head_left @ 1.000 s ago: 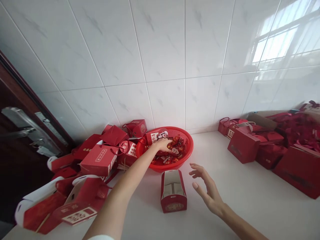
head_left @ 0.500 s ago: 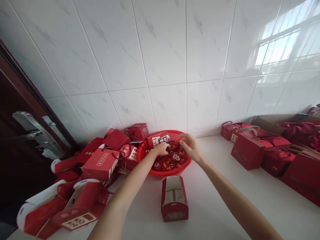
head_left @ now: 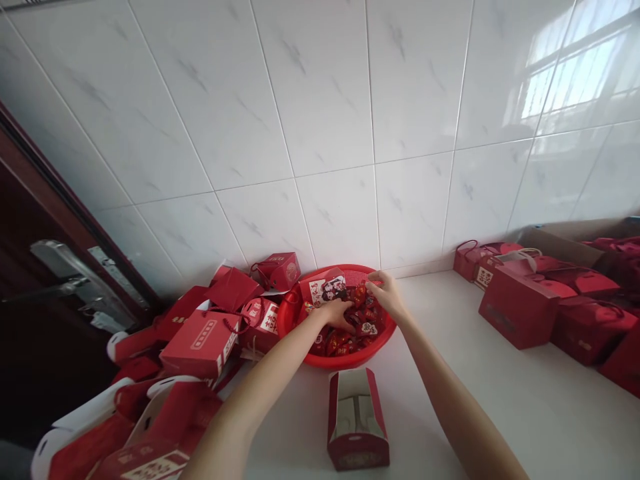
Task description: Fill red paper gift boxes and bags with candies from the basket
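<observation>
A red plastic basket (head_left: 345, 362) holds several red-wrapped candies (head_left: 343, 343) and a printed red card or box (head_left: 320, 283). My left hand (head_left: 336, 315) reaches into it, palm down, its fingers apart over the candies. At the basket's right side, my right hand (head_left: 385, 292) has thumb and fingers bent toward each other beside the candies. What lies between its fingertips, if anything, is too small to make out. In front of the basket stands an open red box (head_left: 357, 450) with a pale inside, touched by neither hand.
Red gift boxes (head_left: 203, 340) are piled at the left, some with open flaps. More red boxes (head_left: 520, 303) stand at the right, before a cardboard carton (head_left: 560, 237). A tiled wall (head_left: 335, 213) rises behind; a door handle (head_left: 65, 267) is at the left.
My left hand has shifted right within the basket, and its fingers have spread. The right hand's thumb and fingers are slightly nearer each other. The view has tilted a little.
</observation>
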{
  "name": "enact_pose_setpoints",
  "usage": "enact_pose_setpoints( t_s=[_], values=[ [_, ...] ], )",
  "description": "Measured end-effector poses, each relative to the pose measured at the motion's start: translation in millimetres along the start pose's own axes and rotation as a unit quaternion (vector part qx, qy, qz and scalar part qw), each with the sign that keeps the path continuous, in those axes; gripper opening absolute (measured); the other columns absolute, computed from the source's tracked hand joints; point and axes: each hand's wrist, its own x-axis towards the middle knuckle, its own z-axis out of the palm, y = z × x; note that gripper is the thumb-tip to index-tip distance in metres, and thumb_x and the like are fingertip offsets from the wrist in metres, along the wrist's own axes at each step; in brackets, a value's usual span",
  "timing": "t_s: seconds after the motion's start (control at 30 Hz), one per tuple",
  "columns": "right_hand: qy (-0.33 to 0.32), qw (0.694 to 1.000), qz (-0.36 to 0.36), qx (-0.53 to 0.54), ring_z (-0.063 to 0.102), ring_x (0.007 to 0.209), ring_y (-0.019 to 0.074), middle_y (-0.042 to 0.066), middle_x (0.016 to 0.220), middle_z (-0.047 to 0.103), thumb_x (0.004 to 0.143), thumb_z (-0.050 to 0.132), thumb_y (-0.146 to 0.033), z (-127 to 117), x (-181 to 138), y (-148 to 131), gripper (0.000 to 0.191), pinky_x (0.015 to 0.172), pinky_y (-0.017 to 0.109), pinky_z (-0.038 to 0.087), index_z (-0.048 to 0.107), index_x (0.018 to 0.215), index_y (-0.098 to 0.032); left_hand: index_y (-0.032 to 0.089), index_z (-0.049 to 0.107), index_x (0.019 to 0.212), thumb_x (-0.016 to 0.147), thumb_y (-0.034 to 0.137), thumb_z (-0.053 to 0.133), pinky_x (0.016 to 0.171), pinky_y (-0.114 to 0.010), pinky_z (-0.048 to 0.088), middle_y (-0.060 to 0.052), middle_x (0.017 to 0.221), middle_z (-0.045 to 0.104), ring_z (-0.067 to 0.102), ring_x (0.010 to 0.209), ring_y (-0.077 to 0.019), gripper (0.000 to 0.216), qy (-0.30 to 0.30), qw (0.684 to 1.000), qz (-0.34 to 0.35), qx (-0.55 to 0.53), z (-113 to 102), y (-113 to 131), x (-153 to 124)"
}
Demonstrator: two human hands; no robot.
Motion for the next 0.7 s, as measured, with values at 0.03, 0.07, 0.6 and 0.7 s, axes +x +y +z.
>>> enact_pose_setpoints(
  t_s=[0.03,0.07,0.6,0.7],
  values=[
    [-0.005,1.0,0.001,-0.005,0.061,0.067,0.0184,0.006,0.09,0.069,0.07,0.058,-0.038,0.0,0.4,1.0,0.025,0.062,0.034,0.051,0.062,0.088,-0.02,0.023,0.048,0.144,0.066,0.051,0.077,0.102,-0.043,0.046,-0.016,0.14,0.057,0.055,0.126,-0.0373,0.088,0.003,1.0,0.008,0.003,0.5,-0.1,0.9],
    [-0.01,1.0,0.0,-0.012,0.061,0.067,0.0178,0.005,0.088,0.069,0.071,0.058,-0.037,-0.1,0.8,2.0,0.025,0.062,0.032,0.05,0.062,0.088,-0.02,0.023,0.05,0.143,0.068,0.047,0.076,0.1,-0.041,0.046,-0.015,0.137,0.06,0.058,0.124,-0.0364,0.083,0.008,1.0,0.018,0.003,1.3,-0.7,2.0],
    [-0.024,0.999,-0.019,-0.044,0.066,0.072,0.0192,0.002,0.083,0.071,0.073,0.058,-0.028,-5.0,-1.8,-3.3,0.013,0.068,0.032,0.051,0.064,0.082,-0.022,0.015,0.065,0.073,0.081,0.048,0.061,0.067,-0.028,0.044,0.001,0.068,0.06,0.055,0.067,-0.016,0.034,0.189,0.913,0.121,-0.342,-17.3,-16.9,-4.2],
    [-0.038,0.998,-0.024,-0.044,0.067,0.081,0.02,0.005,0.096,0.072,0.074,0.061,-0.029,-5.1,-2.4,-3.5,0.018,0.073,0.033,0.053,0.065,0.09,-0.021,0.015,0.068,0.076,0.079,0.047,0.065,0.072,-0.029,0.046,0.0,0.073,0.064,0.058,0.072,-0.0168,0.033,0.185,0.894,0.13,-0.387,-18.4,-16.0,-8.2]
  ],
)
